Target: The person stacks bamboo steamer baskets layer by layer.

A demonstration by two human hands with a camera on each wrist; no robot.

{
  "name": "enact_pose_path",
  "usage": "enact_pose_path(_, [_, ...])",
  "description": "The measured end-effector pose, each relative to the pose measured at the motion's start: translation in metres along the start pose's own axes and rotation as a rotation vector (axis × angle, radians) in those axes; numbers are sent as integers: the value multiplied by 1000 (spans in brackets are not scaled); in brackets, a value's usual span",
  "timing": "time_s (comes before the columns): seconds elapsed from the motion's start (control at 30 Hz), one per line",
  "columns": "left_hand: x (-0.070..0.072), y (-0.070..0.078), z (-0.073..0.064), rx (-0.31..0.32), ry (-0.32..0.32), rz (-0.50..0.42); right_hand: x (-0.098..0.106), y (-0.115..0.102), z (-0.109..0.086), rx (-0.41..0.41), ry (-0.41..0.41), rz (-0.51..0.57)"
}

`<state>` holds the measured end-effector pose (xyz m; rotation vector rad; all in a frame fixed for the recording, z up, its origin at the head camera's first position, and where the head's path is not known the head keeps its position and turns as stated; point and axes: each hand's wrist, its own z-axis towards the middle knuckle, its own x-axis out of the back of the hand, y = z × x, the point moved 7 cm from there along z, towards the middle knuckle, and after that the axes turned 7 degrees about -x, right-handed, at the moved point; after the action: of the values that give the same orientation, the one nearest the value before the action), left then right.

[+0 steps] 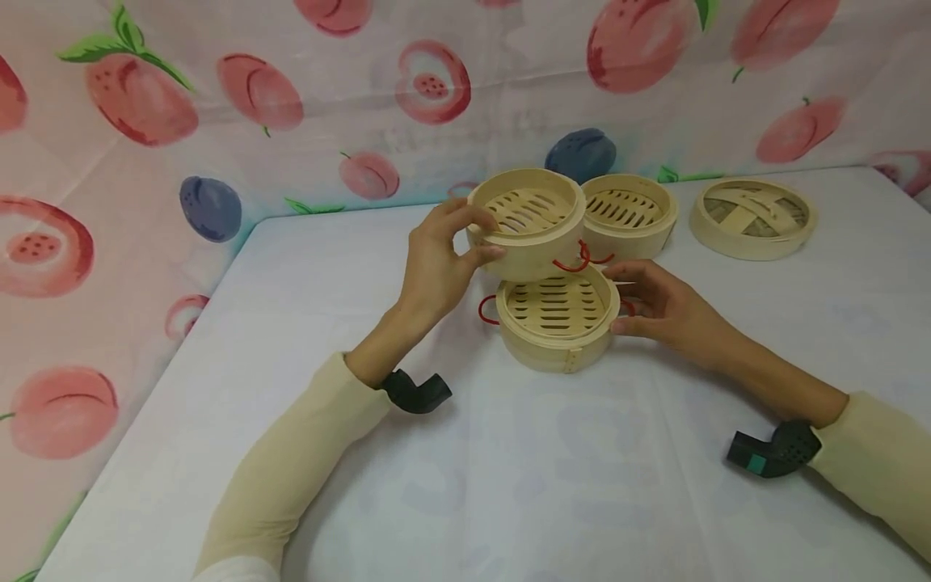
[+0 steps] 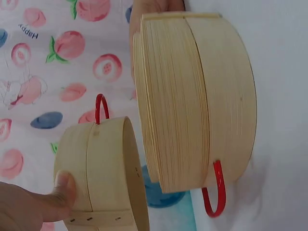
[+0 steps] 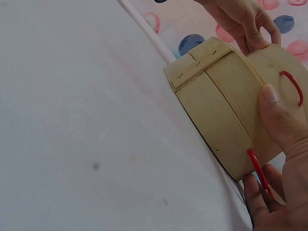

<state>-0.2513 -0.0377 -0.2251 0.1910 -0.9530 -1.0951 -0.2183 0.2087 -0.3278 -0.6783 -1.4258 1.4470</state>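
Observation:
My left hand (image 1: 440,263) pinches the left rim of a round bamboo steamer basket (image 1: 531,257), thumb on its outer wall and fingers over the rim. This basket is in the air, behind and above a second steamer basket (image 1: 534,352); the left wrist view shows a gap between them. The second basket stands on the white table, its slatted base facing up and red cord loops at its sides. Around its right side, my right hand (image 1: 665,311) grips it, thumb (image 3: 281,120) against the wall. Part of the lower basket is hidden behind the raised one.
A third steamer basket (image 1: 633,238) stands behind, partly covered by the raised one. Farther right lies a woven bamboo lid (image 1: 756,246). A fruit-print cloth (image 1: 305,153) hangs along the table's back edge. White cloth (image 1: 553,485) covers the tabletop.

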Motion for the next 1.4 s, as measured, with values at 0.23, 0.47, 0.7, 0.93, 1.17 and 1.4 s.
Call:
enact_pose_path(0.23, [-5, 10, -9, 32, -37, -9, 1, 3, -1, -37, 7, -44])
enact_pose_path(0.47, [-8, 15, -17, 35, -61, -29, -1, 1, 0, -16, -10, -32])
enact_pose_path(0.7, [-11, 19, -23, 43, -83, -46, -1, 2, 0, -36, -13, -25])
enact_pose_path(0.93, [-11, 21, -27, 40, -91, -42, -2, 0, 2, -26, -14, -14])
enact_pose_path(1.17, [-13, 27, -30, 39, -109, -52, -1, -1, 2, -29, 1, -35])
enact_pose_path(1.4, [-13, 31, -31, 28, -125, -36, -1, -2, 1, -4, 0, -21])
